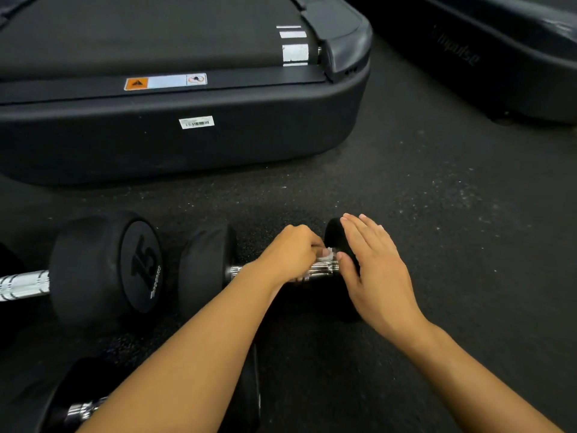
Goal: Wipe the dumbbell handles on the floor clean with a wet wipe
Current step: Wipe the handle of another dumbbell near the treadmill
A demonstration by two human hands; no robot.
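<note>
- The dumbbell in hand (pixel 207 267) lies on the rubber gym floor (pixel 437 214), just in front of the person; its chrome handle (pixel 321 270) runs between two black heads.
- The wet wipe (pixel 326 255) sits on the handle near its right end: thin, limp, damp; judged liable to bunch or tear on the grooved metal.
- The left hand (pixel 293 253) has fingers curled over the handle, pinching the wipe against it.
- The right hand (pixel 371 264) lies with fingers straight and together against the right head (pixel 334 235), apparently steadying it.
- Judgement: the dumbbell is heavy and rigid and may roll; bracing a head suits better than lifting.
- A dumbbell marked 15 (pixel 106 267) lies just to the left; a third (pixel 84 407) lies nearer the person.
- A treadmill deck (pixel 187 145) stands behind.
</note>
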